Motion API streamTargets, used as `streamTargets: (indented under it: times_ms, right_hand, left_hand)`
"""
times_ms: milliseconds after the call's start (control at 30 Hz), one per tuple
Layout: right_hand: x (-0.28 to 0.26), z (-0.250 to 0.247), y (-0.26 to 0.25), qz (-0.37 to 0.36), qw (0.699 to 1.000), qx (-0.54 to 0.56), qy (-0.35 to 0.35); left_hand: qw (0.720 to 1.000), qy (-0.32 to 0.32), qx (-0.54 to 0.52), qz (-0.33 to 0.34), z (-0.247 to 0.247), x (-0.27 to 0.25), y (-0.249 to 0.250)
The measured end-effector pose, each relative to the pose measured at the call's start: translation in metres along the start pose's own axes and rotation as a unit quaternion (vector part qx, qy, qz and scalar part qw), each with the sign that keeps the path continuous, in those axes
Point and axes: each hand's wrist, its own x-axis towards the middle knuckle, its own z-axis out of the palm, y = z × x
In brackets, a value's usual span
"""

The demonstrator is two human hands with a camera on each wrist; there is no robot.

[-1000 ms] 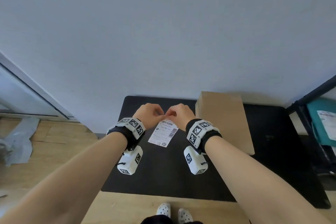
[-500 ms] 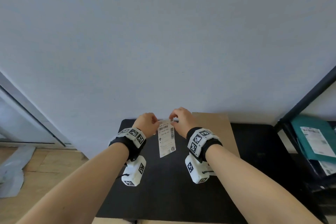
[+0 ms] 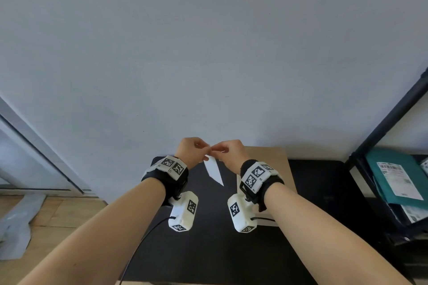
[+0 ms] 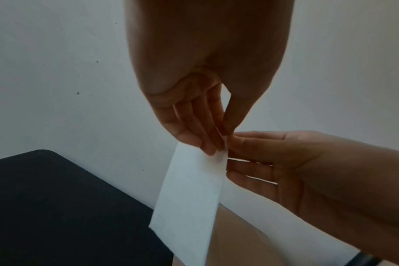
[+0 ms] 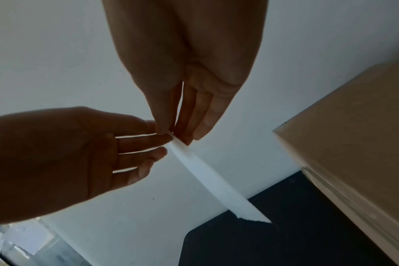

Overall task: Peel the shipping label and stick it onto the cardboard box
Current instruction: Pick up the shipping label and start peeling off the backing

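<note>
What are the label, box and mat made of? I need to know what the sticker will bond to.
Label: thin white paper, matte; it hangs limp from both hands' pinch. Box: plain brown cardboard, matte, with a layered edge in the right wrist view. Mat: black and dull, perhaps rubber or fabric; the look leaves it open.

Two hands (image 3: 193,149) (image 3: 231,152), one shipping label (image 3: 214,172), one cardboard box (image 3: 268,159), perhaps two teal parcels (image 3: 393,169).
</note>
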Motion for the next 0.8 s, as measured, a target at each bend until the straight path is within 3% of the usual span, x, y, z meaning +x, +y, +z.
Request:
streamTargets:
  times_ms: [600, 800]
  right_hand:
    - [-0.010, -0.004, 0.014, 0.028, 0.993, 0.111, 0.006]
    - [-0.010, -0.003, 0.016, 0.043, 0.989, 0.138, 0.033]
  left_hand:
    - [0.999, -0.036, -0.024, 0.015, 0.007, -0.009, -0.002]
    - [0.999, -0.011, 0.026, 0.015, 0.009, -0.009, -0.006]
